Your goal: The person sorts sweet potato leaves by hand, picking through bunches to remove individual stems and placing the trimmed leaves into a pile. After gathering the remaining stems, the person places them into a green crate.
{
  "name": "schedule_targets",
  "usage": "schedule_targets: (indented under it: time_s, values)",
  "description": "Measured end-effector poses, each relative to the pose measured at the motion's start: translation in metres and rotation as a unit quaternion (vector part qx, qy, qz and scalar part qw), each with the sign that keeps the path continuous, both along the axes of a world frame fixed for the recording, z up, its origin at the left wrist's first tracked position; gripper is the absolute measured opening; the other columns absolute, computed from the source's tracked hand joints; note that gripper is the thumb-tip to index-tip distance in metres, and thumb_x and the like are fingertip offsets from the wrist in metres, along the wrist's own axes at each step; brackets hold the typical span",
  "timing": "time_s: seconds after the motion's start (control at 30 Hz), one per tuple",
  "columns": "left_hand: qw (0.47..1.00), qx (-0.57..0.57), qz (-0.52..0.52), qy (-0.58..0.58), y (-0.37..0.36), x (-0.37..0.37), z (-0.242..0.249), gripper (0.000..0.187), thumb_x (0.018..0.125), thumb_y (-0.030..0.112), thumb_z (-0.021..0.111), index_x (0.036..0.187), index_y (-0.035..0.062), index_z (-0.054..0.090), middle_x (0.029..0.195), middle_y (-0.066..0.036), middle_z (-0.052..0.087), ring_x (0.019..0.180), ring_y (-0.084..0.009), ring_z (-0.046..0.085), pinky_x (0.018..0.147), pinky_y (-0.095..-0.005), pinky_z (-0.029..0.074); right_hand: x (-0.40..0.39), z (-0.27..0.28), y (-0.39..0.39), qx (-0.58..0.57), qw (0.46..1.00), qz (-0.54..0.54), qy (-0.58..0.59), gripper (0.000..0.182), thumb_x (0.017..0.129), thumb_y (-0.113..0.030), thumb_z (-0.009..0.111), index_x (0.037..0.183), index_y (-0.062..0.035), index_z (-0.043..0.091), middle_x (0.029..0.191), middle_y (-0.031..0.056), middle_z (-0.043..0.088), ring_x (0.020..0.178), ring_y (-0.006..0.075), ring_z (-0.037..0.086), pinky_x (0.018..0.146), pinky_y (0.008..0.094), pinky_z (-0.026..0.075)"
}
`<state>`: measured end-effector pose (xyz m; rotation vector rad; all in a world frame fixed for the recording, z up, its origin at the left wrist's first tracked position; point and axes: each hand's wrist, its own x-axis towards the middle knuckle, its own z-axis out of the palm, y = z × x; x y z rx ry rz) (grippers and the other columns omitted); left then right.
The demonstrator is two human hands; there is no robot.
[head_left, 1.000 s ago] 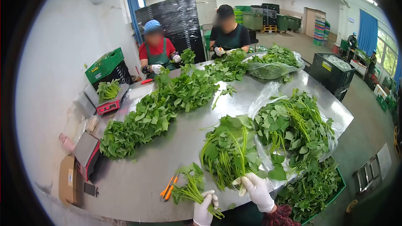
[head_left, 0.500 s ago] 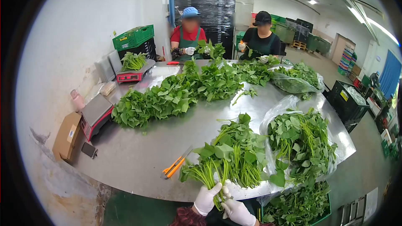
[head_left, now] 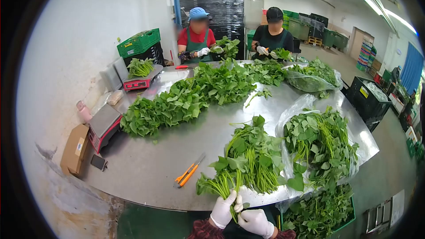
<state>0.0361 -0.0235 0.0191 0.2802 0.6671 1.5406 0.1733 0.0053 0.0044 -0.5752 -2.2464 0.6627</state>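
At the near table edge my left hand (head_left: 223, 209), in a white glove, is wrapped around the stems of a bunch of leafy greens (head_left: 225, 181). The leaves point away from me and the cut ends hang below the fist. My right hand (head_left: 256, 222), also gloved, is closed beside those stem ends; its fingertips pinch something too small to make out. A pile of leafy greens (head_left: 261, 170) with long stems lies just beyond. To the left, an orange-handled utility knife (head_left: 189, 173) rests on the metal table (head_left: 155, 172).
An open plastic bag of greens (head_left: 321, 141) stands at right, above a green crate of greens (head_left: 318, 214). A long leafy heap (head_left: 195, 93) crosses the table. Two scales (head_left: 104, 124) and a phone (head_left: 98, 162) lie left. Two co-workers (head_left: 198, 40) handle greens opposite.
My right hand's fingers have closed more tightly by the stem ends, while my left hand keeps its hold. The view has shifted slightly. The black-capped co-worker's hands have come closer together.
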Motion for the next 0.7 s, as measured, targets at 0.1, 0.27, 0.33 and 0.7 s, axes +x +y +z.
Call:
schedule_targets:
  time_s: [0.1, 0.27, 0.33, 0.7]
  values:
    - [1.0, 0.015, -0.004, -0.012, 0.0, -0.001, -0.006, 0.026, 0.094, 0.027, 0.05, 0.082, 0.004, 0.048, 0.069, -0.002, 0.048, 0.054, -0.0106, 0.04, 0.053, -0.0248, 0.036, -0.003, 0.004, -0.005, -0.006, 1.0, -0.009, 0.024, 0.023, 0.069, -0.009, 0.062, 0.053, -0.0075, 0.047, 0.051, 0.0079, 0.048, 0.044, 0.0253, 0.051, 0.042, 0.0345, 0.042]
    - [0.984, 0.015, 0.11, 0.142, 0.001, -0.031, -0.014, 0.041, 0.096, 0.029, 0.043, 0.121, -0.0035, 0.044, 0.066, 0.001, 0.042, 0.051, -0.0073, 0.035, 0.049, -0.0232, 0.032, -0.004, 0.002, -0.007, 0.02, 0.999, 0.011, -0.029, 0.02, 0.073, -0.014, 0.064, 0.057, -0.0098, 0.052, 0.053, 0.0075, 0.049, 0.045, 0.0251, 0.052, 0.043, 0.0357, 0.043]
    - [0.972, 0.042, 0.167, 0.157, -0.003, -0.05, -0.011, 0.033, 0.094, 0.031, 0.048, 0.107, 0.0007, 0.051, 0.065, 0.001, 0.042, 0.05, -0.007, 0.035, 0.048, -0.0228, 0.031, 0.005, -0.004, 0.016, 0.084, 0.99, -0.02, -0.113, 0.022, 0.077, -0.025, 0.065, 0.062, -0.0107, 0.058, 0.054, 0.0076, 0.05, 0.044, 0.0262, 0.052, 0.042, 0.0368, 0.041]
    - [0.983, 0.012, 0.176, 0.048, -0.013, -0.058, -0.016, 0.01, 0.089, 0.014, 0.058, 0.088, 0.0054, 0.053, 0.063, 0.0, 0.047, 0.048, -0.0086, 0.039, 0.045, -0.0228, 0.031, -0.043, -0.041, 0.096, 0.066, 0.942, -0.264, -0.195, 0.032, 0.08, -0.034, 0.063, 0.076, -0.0039, 0.051, 0.064, 0.0146, 0.056, 0.053, 0.0303, 0.057, 0.049, 0.0384, 0.046]
